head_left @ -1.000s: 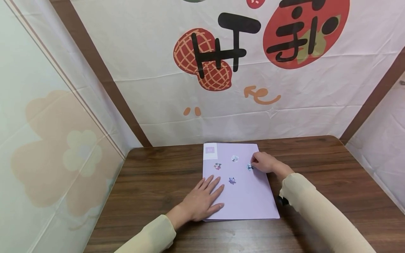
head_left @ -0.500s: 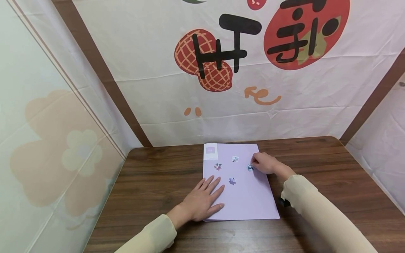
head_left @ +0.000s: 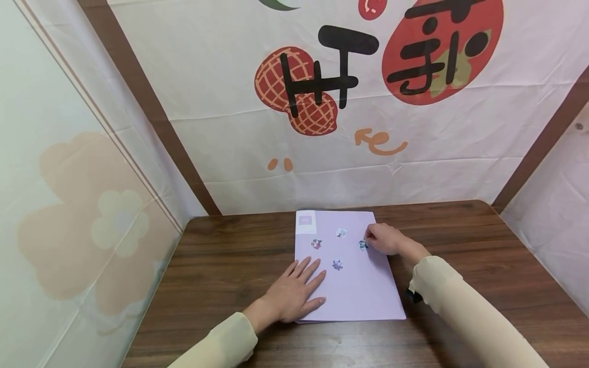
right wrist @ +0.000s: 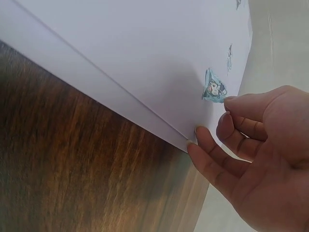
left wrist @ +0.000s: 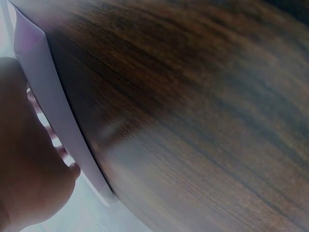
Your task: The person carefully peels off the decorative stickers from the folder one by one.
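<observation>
A pale purple folder [head_left: 363, 296] lies on the table, with a white label in its top left corner. My left hand [head_left: 292, 295] rests on its lower left part, fingers spread. At the folder's upper right, my right hand [head_left: 385, 238] pinches the edge of a small teal cartoon sticker [right wrist: 213, 89] between thumb and index finger. In the right wrist view its other fingers reach to the folder's edge. Several stickers are on the cover: a pinkish sticker [head_left: 316, 244], a whitish sticker [head_left: 341, 233] and a purple sticker [head_left: 338, 265].
The brown wooden table [head_left: 230, 266] extends around the folder. Behind it hangs a white cloth [head_left: 230, 128] printed with large characters and peanuts. A dark object [head_left: 415, 295], partly covered by the right sleeve, shows beside the folder's right edge.
The head view has tilted slightly, so the scene sits a little lower. Both hands keep their places on the folder, and the right hand stays at the teal sticker.
</observation>
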`<state>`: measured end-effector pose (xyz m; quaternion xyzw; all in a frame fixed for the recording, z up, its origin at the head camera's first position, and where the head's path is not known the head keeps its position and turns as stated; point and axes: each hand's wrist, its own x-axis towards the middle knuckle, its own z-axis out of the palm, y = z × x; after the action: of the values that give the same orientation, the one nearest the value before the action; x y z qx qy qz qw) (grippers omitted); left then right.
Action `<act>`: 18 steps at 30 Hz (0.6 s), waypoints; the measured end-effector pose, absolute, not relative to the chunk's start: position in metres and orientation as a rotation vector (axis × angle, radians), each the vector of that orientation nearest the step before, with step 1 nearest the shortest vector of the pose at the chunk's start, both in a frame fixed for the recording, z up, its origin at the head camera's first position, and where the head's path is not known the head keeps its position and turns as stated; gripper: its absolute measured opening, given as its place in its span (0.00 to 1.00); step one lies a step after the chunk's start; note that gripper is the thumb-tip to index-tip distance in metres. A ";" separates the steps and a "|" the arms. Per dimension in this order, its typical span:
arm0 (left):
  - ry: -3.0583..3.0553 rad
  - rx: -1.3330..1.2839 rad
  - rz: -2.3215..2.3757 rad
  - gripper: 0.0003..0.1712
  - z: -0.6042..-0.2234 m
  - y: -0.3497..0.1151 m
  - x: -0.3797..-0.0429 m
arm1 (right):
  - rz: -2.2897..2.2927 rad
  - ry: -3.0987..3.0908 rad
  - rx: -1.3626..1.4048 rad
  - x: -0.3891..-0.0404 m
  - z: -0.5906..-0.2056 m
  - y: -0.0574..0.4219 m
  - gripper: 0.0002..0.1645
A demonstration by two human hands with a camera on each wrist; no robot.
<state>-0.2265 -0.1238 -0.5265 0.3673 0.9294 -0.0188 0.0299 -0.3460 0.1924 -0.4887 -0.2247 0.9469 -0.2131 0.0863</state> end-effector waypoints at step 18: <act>2.844 1.097 -0.066 0.40 -0.516 -0.120 -0.222 | -0.667 2.822 -0.693 -0.342 -0.486 0.194 0.05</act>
<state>-0.2224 -0.1200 -0.5163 0.3594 0.9318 -0.0217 0.0461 -0.3423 0.1937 -0.4865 -0.2317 0.9435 -0.2230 0.0799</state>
